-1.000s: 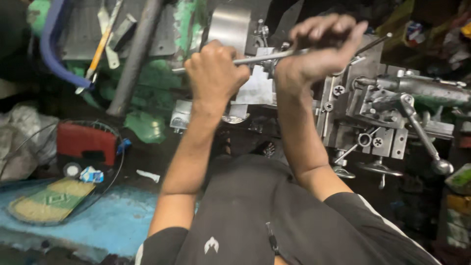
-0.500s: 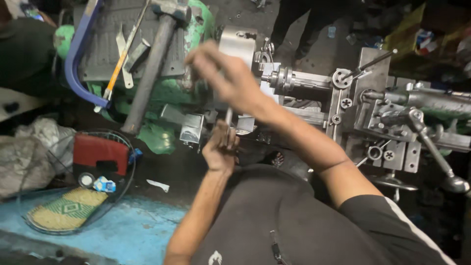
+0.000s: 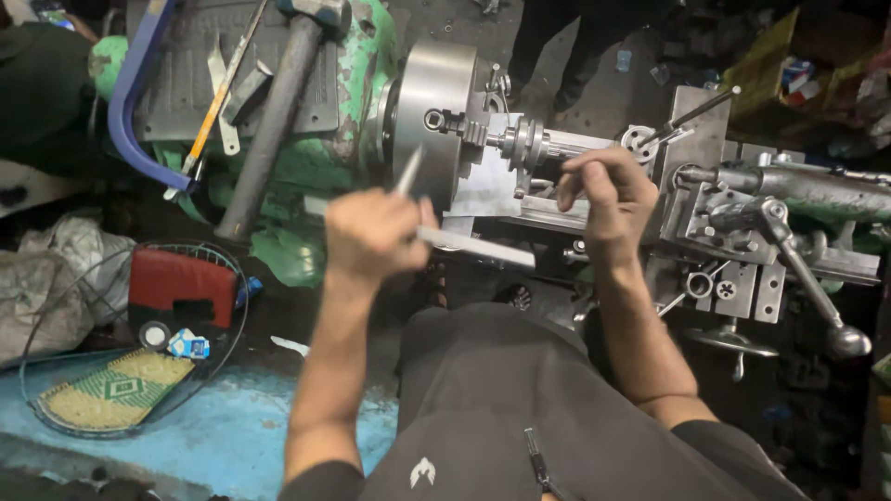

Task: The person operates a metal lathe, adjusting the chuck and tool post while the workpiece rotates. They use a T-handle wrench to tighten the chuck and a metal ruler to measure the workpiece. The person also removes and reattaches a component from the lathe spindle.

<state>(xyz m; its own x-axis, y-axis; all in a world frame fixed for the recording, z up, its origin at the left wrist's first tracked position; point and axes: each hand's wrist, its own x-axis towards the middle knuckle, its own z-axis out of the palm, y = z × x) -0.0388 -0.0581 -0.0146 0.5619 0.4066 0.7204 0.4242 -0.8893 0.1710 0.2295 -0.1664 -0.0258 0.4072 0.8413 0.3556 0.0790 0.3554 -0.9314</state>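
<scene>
My left hand (image 3: 369,234) is closed around a metal T-handled key (image 3: 464,243), blurred by motion, held in front of the round steel chuck (image 3: 434,107) of a green lathe (image 3: 348,83). My right hand (image 3: 603,193) has its fingers pinched together just below the grooved metal workpiece (image 3: 557,142) clamped in the chuck. Whether it holds something small I cannot tell. The tool post (image 3: 696,139) with its slanted handle stands just right of that hand.
A hammer (image 3: 278,111), a blue hacksaw frame (image 3: 130,102) and flat tools lie on the lathe headstock. The carriage with levers (image 3: 798,269) and handwheel (image 3: 733,341) is at the right. A red box (image 3: 181,286), wire guard and blue floor are lower left. A person's legs (image 3: 557,37) stand beyond.
Both hands were gripping the long bar above the chuck. They came down, the left hand now lifts the key in front of the chuck and the right has moved to the workpiece.
</scene>
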